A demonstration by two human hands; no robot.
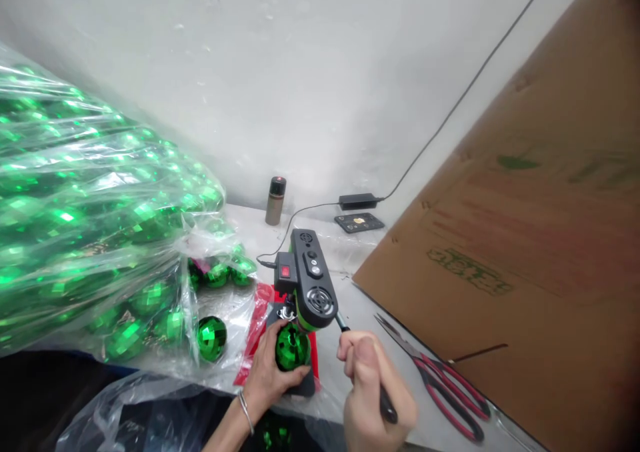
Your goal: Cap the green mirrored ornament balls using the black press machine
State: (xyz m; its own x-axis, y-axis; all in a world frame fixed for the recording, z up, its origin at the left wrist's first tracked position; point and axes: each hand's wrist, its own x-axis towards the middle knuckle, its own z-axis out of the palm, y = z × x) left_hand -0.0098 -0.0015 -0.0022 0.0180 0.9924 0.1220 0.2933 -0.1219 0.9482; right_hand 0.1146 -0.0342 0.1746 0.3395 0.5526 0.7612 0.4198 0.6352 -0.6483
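My left hand [267, 369] is closed round a shiny green faceted ball ornament [293, 347], with the thumb along its lower side. The ball sits beneath the head of a black bench-top device [314, 279] with a red switch, a round vent and a cord. A metal rod with a black lever handle [387, 404] sticks out at the device's right, and my right hand [377, 389] is wrapped round that handle. Under the device lies a red sheet [259, 325]. Another green ball [211, 339] rests left of my left hand.
Clear plastic bags [100, 172] full of green balls fill the left side. A cardboard box [500, 239] leans at right, with red-handled scissors [440, 385] before it. Behind stand a spray can [275, 201], a power adapter [357, 201] and a dark phone [359, 222] against the white wall.
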